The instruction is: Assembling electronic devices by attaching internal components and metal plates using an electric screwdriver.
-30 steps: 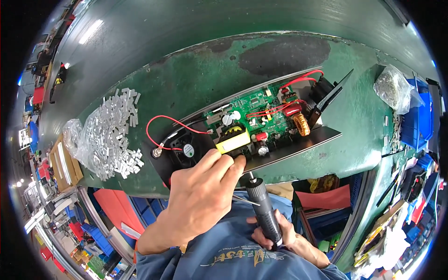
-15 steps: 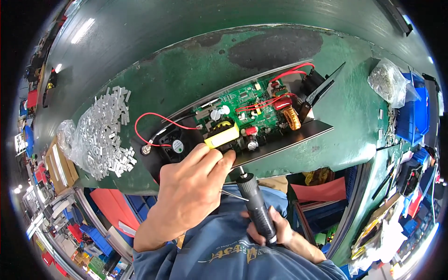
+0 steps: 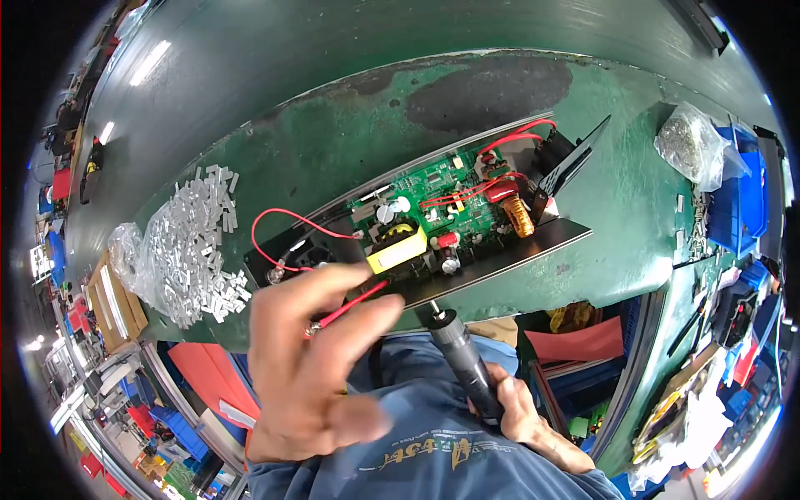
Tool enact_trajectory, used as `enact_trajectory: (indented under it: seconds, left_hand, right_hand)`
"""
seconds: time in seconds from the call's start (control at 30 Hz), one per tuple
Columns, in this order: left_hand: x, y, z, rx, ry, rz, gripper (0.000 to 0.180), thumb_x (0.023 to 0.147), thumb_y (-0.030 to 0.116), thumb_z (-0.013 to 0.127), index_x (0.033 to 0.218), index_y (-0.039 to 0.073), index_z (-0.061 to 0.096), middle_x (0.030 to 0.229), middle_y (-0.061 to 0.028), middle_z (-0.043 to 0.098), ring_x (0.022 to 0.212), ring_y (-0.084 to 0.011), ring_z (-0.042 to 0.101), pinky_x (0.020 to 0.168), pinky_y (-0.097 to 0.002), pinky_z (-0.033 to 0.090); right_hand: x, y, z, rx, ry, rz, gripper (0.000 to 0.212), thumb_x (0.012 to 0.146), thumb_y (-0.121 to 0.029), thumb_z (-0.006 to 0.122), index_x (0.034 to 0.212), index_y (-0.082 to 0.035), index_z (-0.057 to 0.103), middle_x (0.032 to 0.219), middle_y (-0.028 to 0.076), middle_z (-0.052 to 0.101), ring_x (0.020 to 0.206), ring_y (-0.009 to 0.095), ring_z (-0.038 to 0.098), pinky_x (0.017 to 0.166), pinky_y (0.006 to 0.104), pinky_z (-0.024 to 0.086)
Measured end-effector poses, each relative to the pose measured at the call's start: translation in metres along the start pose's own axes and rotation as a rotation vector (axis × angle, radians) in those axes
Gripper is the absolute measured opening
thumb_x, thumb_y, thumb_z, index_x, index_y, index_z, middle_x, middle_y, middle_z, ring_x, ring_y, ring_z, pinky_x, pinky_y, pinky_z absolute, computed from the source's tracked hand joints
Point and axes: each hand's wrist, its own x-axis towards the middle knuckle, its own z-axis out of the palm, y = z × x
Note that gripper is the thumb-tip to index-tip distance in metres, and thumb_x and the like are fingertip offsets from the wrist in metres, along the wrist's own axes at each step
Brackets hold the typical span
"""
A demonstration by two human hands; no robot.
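Note:
An elongated dark metal case [image 3: 533, 250] lies slantwise on the bench, holding a green circuit board [image 3: 429, 183]. The board carries a yellow transformer [image 3: 397, 252], a copper coil [image 3: 520, 217] and red wires. My left hand [image 3: 308, 358], smeared by motion, is over the case's near left end with its fingers apart. Beside those fingers a short red lead [image 3: 354, 306] runs out over the case's near edge to a metal end. My right hand [image 3: 518, 408] is wrapped round a black electric screwdriver [image 3: 462, 358], whose tip points up at the case's near edge. Whether the tip touches is unclear.
At left lies a heap of small metal pieces [image 3: 196, 242] spilling from a clear bag, beside a cardboard box [image 3: 112, 304]. A bag of small parts [image 3: 690, 146] and a blue bin [image 3: 737, 196] stand at right. Open compartments with red sheets [image 3: 575, 342] are below the bench edge.
My left hand has drawn back from the board toward me and its fingers have spread. The red lead near it has come into sight. The screwdriver has shifted slightly right.

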Motion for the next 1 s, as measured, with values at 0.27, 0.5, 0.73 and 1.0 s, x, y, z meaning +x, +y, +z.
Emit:
enact_trajectory:
  seconds: [0.27, 0.5, 0.73, 1.0]
  left_hand:
    - [0.003, 0.016, 0.001, -0.139, 0.182, -0.395, 0.104, 0.097, 0.078, 0.001, 0.084, -0.001, 0.068, 0.086, -0.0116, 0.057, 0.068, -0.0147, 0.053, 0.061, -0.0282, 0.042]
    - [0.004, 0.014, 0.028, -0.534, 0.125, -0.493, 0.026, 0.104, 0.019, 0.059, 0.097, -0.006, 0.063, 0.101, -0.0194, 0.068, 0.085, -0.0224, 0.070, 0.075, -0.0305, 0.058]
    - [-0.011, 0.004, 0.040, -0.349, 0.046, -0.399, 0.022, 0.092, -0.009, 0.069, 0.112, -0.005, 0.060, 0.112, -0.0195, 0.074, 0.102, -0.0248, 0.075, 0.087, -0.0312, 0.061]
    - [-0.017, -0.015, 0.053, -0.330, 0.177, -0.204, 0.021, 0.089, -0.007, 0.073, 0.107, -0.004, 0.062, 0.100, -0.0177, 0.076, 0.090, -0.0273, 0.077, 0.075, -0.0317, 0.063]
  right_hand:
    - [-0.002, -0.009, -0.004, 0.083, -0.057, 0.112, 0.094, 0.098, -0.079, 0.024, 0.130, 0.003, 0.056, 0.081, 0.007, 0.064, 0.070, 0.013, 0.057, 0.067, 0.0281, 0.045]
    - [-0.001, -0.016, -0.007, 0.087, -0.078, 0.157, 0.098, 0.095, -0.083, 0.025, 0.133, 0.003, 0.055, 0.082, 0.007, 0.066, 0.073, 0.012, 0.059, 0.071, 0.0266, 0.045]
    - [0.000, -0.017, -0.008, 0.107, -0.097, 0.160, 0.099, 0.095, -0.083, 0.026, 0.132, 0.003, 0.056, 0.083, 0.006, 0.065, 0.075, 0.012, 0.058, 0.072, 0.0275, 0.045]
    - [0.008, 0.001, -0.008, 0.185, -0.139, 0.194, 0.093, 0.097, -0.078, 0.031, 0.135, 0.004, 0.054, 0.080, 0.009, 0.065, 0.066, 0.015, 0.059, 0.066, 0.0281, 0.047]
